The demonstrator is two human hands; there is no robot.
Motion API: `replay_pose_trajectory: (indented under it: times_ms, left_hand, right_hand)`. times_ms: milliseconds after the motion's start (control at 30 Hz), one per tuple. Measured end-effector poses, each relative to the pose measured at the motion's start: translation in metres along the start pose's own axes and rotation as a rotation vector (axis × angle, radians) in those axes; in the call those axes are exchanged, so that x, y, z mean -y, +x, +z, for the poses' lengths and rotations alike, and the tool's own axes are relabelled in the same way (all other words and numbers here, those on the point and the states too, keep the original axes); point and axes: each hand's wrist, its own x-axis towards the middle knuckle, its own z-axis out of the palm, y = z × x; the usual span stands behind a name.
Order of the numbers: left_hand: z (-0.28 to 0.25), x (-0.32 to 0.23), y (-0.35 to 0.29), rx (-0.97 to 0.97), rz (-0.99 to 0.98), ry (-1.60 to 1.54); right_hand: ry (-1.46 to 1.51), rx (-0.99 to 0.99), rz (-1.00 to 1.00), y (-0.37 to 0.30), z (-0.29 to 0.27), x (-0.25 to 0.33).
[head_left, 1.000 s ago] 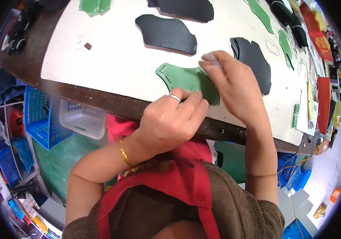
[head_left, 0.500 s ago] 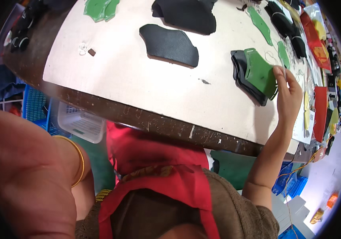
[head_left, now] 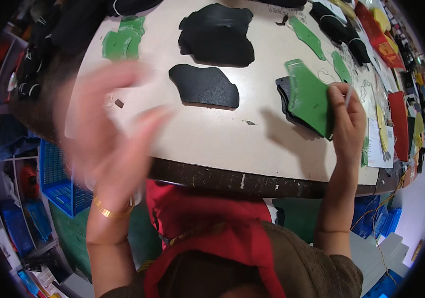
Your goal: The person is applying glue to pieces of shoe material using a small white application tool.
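Observation:
My right hand (head_left: 347, 121) pinches the right edge of a flat green template (head_left: 311, 102), tilted up over a small stack of black cut pieces (head_left: 284, 93). A thin pale stick (head_left: 349, 95) also shows between its fingers; its kind is unclear. At the left, my left hand (head_left: 105, 134) is blurred by motion above the table. Its thumb and fingers are apart, and nothing shows between them. Between the hands lies a single black leather-like piece (head_left: 205, 88). Behind it is a pile of larger black pieces (head_left: 217, 36).
Green templates (head_left: 122, 43) lie at the far left of the white board (head_left: 212, 134). Two narrow green pieces, one a strip (head_left: 307, 38), and tied black bundles (head_left: 339, 29) are at the far right. A blue basket (head_left: 56, 171) stands beside the table's dark edge.
My left hand has swung from close at the lower left to over the table. My right hand has lifted the green template slightly off the black pieces. The view has shifted.

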Motion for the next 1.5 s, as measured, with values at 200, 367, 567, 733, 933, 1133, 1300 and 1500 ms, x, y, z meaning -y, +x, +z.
replay_pose_trajectory:
  times_ms: [200, 367, 567, 733, 933, 1133, 1300, 1500]
  left_hand:
    - [0.065, 0.062, -0.025, 0.397, 0.116, 0.164]
    - [0.055, 0.043, -0.01, 0.369, 0.106, 0.23]
    - [0.071, -0.033, -0.085, 0.411, 0.171, 0.036]
    - [0.072, -0.037, -0.112, 0.249, 0.048, 0.015]
    - [0.077, -0.041, -0.112, 0.267, -0.016, 0.012]
    - [0.078, -0.045, -0.107, 0.36, 0.001, 0.066]
    - [0.08, -0.052, -0.093, 0.449, 0.014, 0.156]
    - [0.084, -0.054, -0.091, 0.464, 0.064, 0.263]
  right_hand:
    - [0.027, 0.157, 0.028, -0.011, 0.016, 0.01]
    - [0.025, 0.061, 0.041, -0.013, 0.021, 0.012]
    - [-0.015, 0.26, -0.103, -0.028, 0.036, 0.009]
    - [-0.135, 0.56, -0.117, -0.042, 0.06, 0.006]
    - [-0.295, 0.556, -0.283, -0.047, 0.071, 0.002]
    - [-0.418, 0.44, -0.393, -0.053, 0.078, 0.01]
    - [-0.309, 0.767, -0.081, -0.027, 0.049, 0.018]
    - [-0.18, 0.73, -0.083, -0.033, 0.038, 0.007]
